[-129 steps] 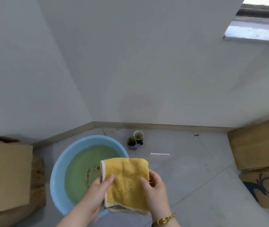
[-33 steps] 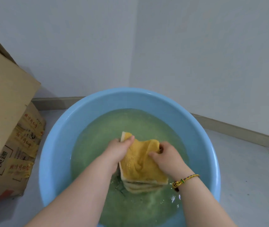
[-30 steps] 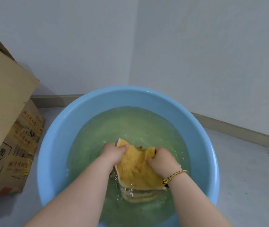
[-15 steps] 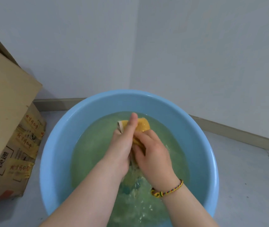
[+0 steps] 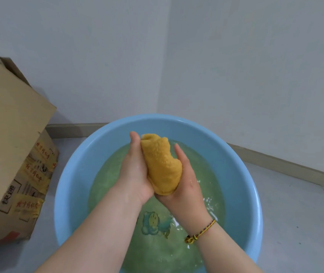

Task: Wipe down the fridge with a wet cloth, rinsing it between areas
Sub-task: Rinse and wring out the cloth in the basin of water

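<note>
A wet yellow cloth (image 5: 162, 164) is bunched into a roll and held just above the water. My left hand (image 5: 133, 170) presses it from the left and my right hand (image 5: 186, 180) cups it from the right and below. Under them stands a round light-blue basin (image 5: 72, 178) holding greenish water with a cartoon print showing on its bottom. The fridge is not in view.
A cardboard box (image 5: 9, 134) with printed tape stands on the floor close to the basin's left side. The basin sits in a room corner with white walls and a baseboard (image 5: 287, 168). Grey floor (image 5: 299, 223) lies to the right.
The cloth was dipped flat in the water a second ago. Both hands gathered it into a bundle and lifted it out of the water, pressing it between the palms.
</note>
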Demonstrator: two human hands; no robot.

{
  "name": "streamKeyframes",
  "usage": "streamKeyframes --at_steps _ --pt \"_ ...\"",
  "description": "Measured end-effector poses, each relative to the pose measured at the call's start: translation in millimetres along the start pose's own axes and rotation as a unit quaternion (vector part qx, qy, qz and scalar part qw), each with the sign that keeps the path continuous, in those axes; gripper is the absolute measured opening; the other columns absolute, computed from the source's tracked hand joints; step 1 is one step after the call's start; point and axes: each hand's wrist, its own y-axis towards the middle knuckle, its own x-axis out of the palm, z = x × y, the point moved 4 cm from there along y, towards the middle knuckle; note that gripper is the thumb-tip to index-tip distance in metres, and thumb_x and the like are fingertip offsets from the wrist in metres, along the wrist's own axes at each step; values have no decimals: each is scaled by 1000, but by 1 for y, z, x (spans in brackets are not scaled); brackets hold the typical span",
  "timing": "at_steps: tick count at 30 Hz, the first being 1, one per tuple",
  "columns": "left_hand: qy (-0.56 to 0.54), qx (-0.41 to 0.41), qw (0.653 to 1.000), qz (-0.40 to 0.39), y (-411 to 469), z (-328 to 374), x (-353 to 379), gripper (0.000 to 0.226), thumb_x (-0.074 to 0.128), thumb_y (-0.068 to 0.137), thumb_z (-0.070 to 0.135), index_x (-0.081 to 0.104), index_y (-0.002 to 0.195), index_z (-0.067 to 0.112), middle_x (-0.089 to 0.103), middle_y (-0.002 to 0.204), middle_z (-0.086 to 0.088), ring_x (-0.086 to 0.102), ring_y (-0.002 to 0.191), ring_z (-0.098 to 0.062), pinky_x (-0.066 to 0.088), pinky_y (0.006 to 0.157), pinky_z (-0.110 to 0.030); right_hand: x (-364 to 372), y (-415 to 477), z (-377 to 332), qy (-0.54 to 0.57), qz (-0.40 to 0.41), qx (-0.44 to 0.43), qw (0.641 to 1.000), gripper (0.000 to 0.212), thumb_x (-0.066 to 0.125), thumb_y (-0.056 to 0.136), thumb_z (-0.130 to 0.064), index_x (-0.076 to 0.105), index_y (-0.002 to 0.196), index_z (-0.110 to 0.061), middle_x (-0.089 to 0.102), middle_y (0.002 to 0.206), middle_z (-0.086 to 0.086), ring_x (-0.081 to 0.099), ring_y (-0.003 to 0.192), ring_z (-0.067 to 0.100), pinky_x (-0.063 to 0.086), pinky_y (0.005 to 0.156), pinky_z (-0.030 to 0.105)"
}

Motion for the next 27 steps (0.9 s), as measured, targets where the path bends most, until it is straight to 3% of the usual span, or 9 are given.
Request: streamKeyframes --at_steps 3,6,8,13,15,18,21,24,27 --pt "15 -33 998 -60 0 2 -4 57 36 92 43 56 46 16 61 55 -3 60 61 -16 44 67 -30 -17 15 0 -223 116 -174 952 44 64 56 -22 47 96 -25 62 73 3 52 69 18 39 64 22" --pt "110 -133 973 -152 -10 -6 -6 26 49 82 30 64 70 13 63 88 -9 61 79 -25 47 81 -47 -37 27 2 -320 155 -336 872 20 57 72 -7 45 83 -17 57 65 8 43 72 22 40 81 33" --pt "177 -219 932 -227 -19 -16 -7 27 67 70 26 65 93 13 67 94 -10 68 81 -29 56 67 -49 -46 33 -2 -339 125 -435 825 13 47 82 -1 45 84 -14 54 79 8 45 79 24 41 91 38" --pt "497 -207 806 -246 -14 -29 -8 13 62 83 12 50 83 16 60 67 1 57 48 -7 38 35 -15 -40 48 -7 -471 -34 -489 733 34 35 81 -6 48 107 -22 62 95 -4 54 55 17 39 44 21" --pt "657 -109 721 -193 -2 -23 -5 17 64 80 13 48 82 17 53 62 1 53 51 -12 37 40 -17 -35 48 -9 -498 -119 -415 752 46 45 72 -12 59 114 -24 66 83 -6 56 54 17 30 42 18" --pt "856 50 504 -102 6 -15 1 46 65 77 21 43 118 14 60 93 -4 60 84 -23 45 64 -28 -22 46 4 -467 -297 -131 823 56 47 86 -11 36 137 -31 59 115 -2 60 99 25 41 66 27" --pt "912 184 359 -81 7 -10 5 45 57 85 26 36 123 11 60 111 -6 59 98 -28 39 66 -32 -16 46 9 -330 -354 49 874 31 57 84 -17 56 115 -22 65 105 3 60 98 24 44 73 25" --pt "923 226 295 -102 5 -9 5 39 51 89 33 36 118 12 58 115 -5 59 100 -27 35 64 -31 -20 45 16 -216 -405 190 868 23 71 75 -18 54 91 -18 56 73 -2 54 64 15 42 46 18" --pt "911 221 345 -57 0 -9 0 44 54 86 38 36 120 16 56 117 -2 56 103 -23 34 68 -29 -20 45 9 -236 -403 202 861 20 70 75 -15 55 88 -18 48 64 -6 51 60 15 41 42 19"
